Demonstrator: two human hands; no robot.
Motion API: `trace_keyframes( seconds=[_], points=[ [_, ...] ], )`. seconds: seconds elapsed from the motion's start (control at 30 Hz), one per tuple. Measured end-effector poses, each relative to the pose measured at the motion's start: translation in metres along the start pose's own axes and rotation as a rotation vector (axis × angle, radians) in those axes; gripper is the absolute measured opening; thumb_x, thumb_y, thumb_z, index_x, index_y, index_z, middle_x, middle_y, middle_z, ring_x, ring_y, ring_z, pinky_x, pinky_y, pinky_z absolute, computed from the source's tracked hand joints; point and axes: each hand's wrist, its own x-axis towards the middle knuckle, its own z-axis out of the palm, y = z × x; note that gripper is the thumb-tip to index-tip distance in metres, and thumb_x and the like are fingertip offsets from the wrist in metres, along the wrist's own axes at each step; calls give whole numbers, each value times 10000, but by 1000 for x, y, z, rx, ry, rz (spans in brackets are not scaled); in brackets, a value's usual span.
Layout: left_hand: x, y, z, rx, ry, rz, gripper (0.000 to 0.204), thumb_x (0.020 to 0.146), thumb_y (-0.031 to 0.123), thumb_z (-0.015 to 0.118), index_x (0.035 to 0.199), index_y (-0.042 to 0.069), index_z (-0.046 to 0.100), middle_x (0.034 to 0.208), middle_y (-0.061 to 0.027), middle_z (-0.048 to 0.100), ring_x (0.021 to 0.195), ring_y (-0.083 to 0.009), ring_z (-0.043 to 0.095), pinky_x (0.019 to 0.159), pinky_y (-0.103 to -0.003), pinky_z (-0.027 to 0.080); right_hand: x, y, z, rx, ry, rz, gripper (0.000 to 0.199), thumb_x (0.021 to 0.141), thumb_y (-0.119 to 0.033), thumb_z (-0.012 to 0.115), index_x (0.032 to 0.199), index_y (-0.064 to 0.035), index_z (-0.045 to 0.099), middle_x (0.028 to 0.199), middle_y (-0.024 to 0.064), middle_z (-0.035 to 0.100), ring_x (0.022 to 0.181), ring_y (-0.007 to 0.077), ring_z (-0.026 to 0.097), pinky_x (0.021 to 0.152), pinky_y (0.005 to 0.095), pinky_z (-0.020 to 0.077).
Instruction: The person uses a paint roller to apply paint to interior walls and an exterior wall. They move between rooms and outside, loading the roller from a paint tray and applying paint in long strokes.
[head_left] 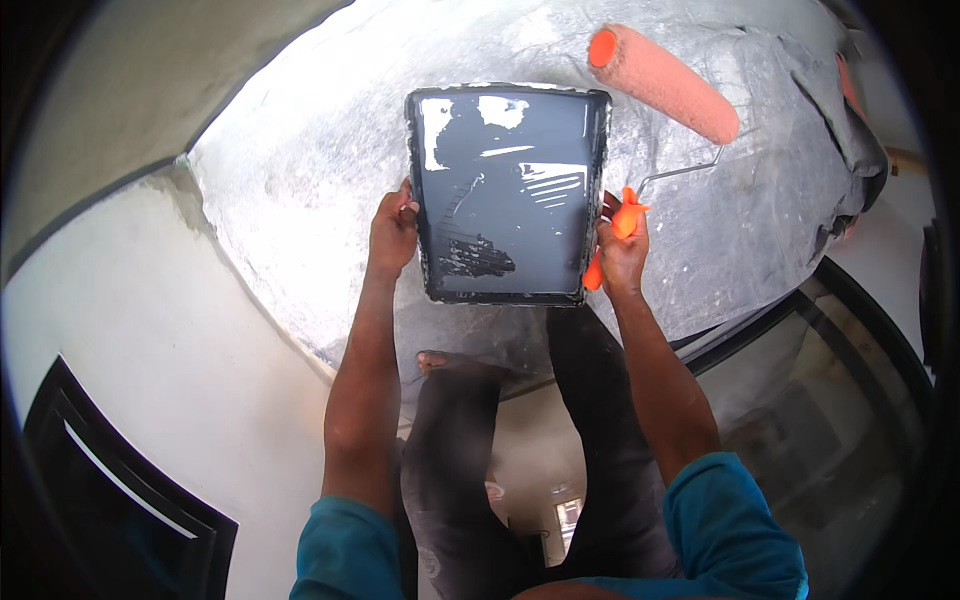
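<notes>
Between my hands is a black paint tray (424,262) with grey paint (520,225) spread over its inside and dried splashes on its rim. My left hand (394,232) is closed on the tray's left edge. At the opposite edge, my right hand (624,250) grips the tray's side and also the orange handle (629,217) of a paint roller. That paint roller (670,88) points up and away to the right, its pink fluffy sleeve joined to the handle by a bent wire. The fingers under the tray are hidden.
A grey, paint-speckled plastic sheet (300,180) covers the surface beyond and around the tray, bunched into folds at the right. Pale walls (130,270) rise on the left. A black-framed glass panel (800,420) lies lower right, and a black frame (130,500) lower left.
</notes>
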Motion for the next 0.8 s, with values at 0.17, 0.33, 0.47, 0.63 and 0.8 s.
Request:
trace_keyframes(
  seconds=[0.17, 0.33, 0.47, 0.63, 0.8],
  points=[
    [60, 48, 79, 128, -78, 56, 291, 1038, -29, 531, 1319, -7, 605, 1136, -118, 644, 1063, -209, 645, 969, -285, 475, 57, -3, -54, 59, 129, -26, 611, 891, 67, 575, 1481, 46, 414, 1313, 113, 627, 1123, 155, 626, 926, 293, 520],
    [110, 60, 153, 116, -208, 126, 166, 1037, -45, 516, 1171, -12, 608, 1172, -154, 654, 1143, -231, 652, 995, -312, 479, 93, 9, -104, 157, 265, 48, 613, 903, 45, 601, 1486, 19, 413, 1358, 127, 594, 1140, 159, 618, 944, 302, 518],
    [135, 85, 212, 376, -298, 280, 327, 1029, -17, 526, 1336, 50, 618, 1103, -162, 655, 1060, -269, 671, 947, -349, 507, 107, 28, -142, 240, 372, 65, 611, 922, 47, 582, 1504, -2, 403, 1365, 137, 588, 1078, 167, 639, 912, 286, 526],
    [164, 101, 280, 508, -422, 301, 444, 1013, 38, 542, 1451, 103, 581, 1047, -170, 646, 1009, -314, 675, 916, -389, 518, 126, 51, -189, 187, 489, 95, 626, 932, 35, 571, 1527, -14, 383, 1360, 141, 590, 1054, 151, 633, 833, 273, 537],
    [205, 121, 348, 548, -539, 341, 445, 1003, 117, 556, 1447, 114, 591, 1094, -211, 665, 1080, -348, 671, 958, -405, 511, 146, 61, -220, 208, 630, 119, 620, 935, 4, 584, 1526, -23, 396, 1358, 144, 592, 1029, 146, 623, 813, 266, 526]
  ],
)
